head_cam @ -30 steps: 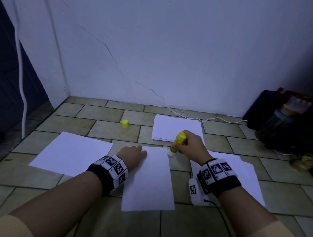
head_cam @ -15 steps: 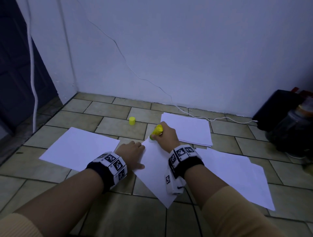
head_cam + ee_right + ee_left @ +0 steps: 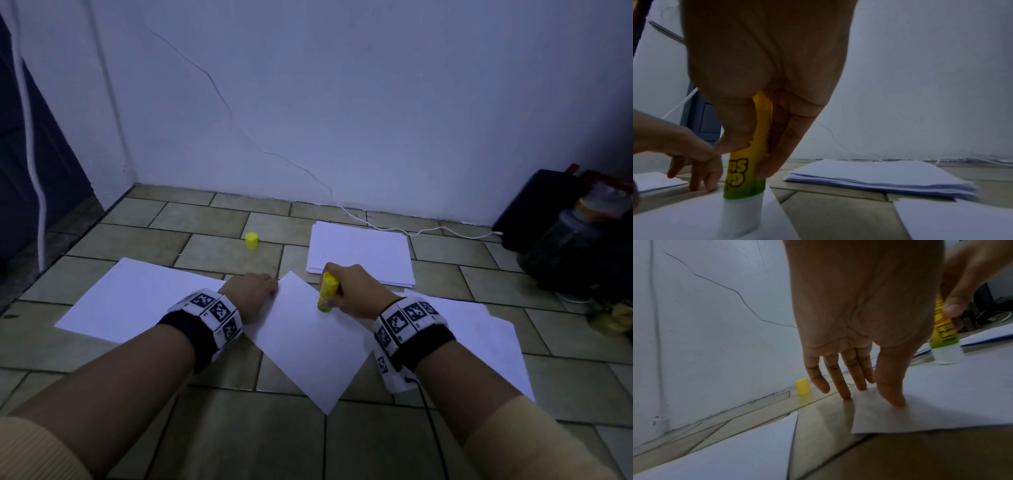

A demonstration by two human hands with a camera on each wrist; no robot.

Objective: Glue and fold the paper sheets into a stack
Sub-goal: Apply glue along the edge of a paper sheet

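At frame centre the right hand (image 3: 356, 291) grips the glue stick (image 3: 327, 291) upright on the tilted paper sheet (image 3: 308, 342) — the left hand (image 3: 253, 298), fingers straight, presses its left corner.

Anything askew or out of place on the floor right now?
Yes: the sheet being glued lies skewed to the floor tiles, a corner pointing toward the person. The glue cap stands loose on the tiles, apart from the glue stick. No spill or tear is visible.
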